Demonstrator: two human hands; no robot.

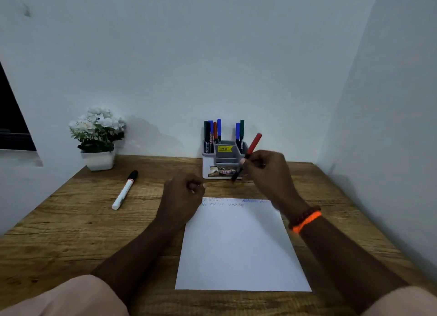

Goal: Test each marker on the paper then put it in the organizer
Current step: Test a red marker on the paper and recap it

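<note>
My right hand (268, 171) grips a marker with a red cap (253, 145), tilted, cap up, just in front of the grey and white organizer (224, 160). Several capped markers stand in the organizer's back compartments. My left hand (183, 192) hovers with fingers curled above the top left corner of the white paper (238, 247); I cannot see anything in it. Small zigzag test marks run along the paper's far edge. A white marker with a black cap (124, 190) lies on the desk to the left.
A white pot of white flowers (98, 138) stands at the back left of the wooden desk (71, 233). Walls close the desk at the back and right. An orange and bead bracelet (306, 220) is on my right wrist.
</note>
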